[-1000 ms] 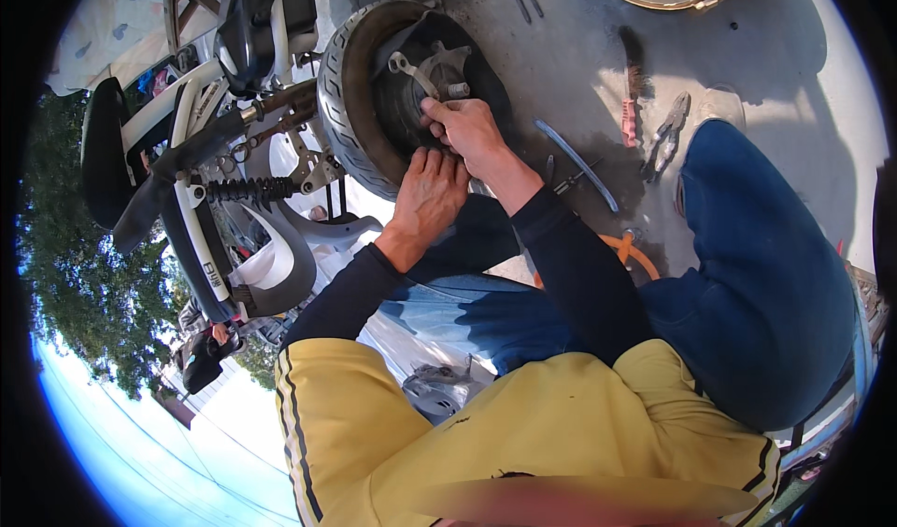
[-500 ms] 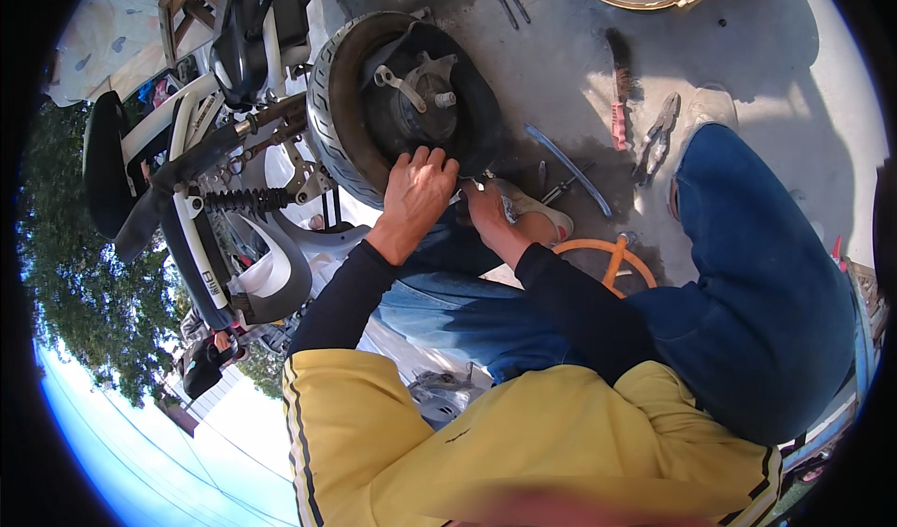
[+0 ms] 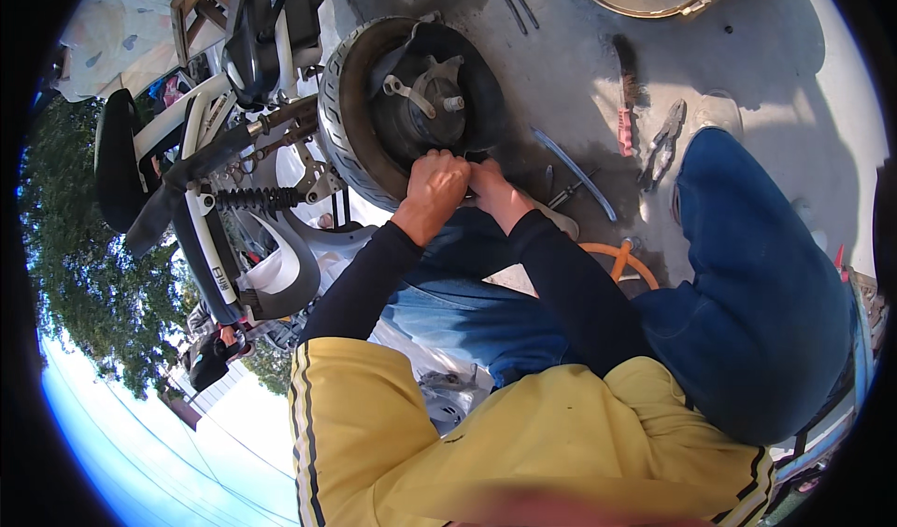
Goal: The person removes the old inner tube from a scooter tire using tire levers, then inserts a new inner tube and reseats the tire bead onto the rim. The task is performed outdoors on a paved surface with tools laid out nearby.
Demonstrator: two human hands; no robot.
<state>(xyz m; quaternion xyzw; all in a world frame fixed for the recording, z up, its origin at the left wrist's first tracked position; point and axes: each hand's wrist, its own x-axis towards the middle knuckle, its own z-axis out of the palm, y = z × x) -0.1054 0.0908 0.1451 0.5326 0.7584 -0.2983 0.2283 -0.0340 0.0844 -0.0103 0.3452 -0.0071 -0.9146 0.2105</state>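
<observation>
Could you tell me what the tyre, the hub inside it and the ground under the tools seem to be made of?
Tyre: matt black rubber, by its grooved tread. Hub: bare grey metal, dull, with a bright lever. Ground: likely concrete, grey, rough and stained.

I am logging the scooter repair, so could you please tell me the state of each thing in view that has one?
Rear wheel: still on the scooter, hub side exposed.
Brake lever arm: fitted on the hub.
Left hand: closed, at the wheel's lower rim.
Right hand: closed, touching the left hand.
Pliers: lying on the concrete.
Wire brush: lying unused.
Shock spring: mounted.
</observation>
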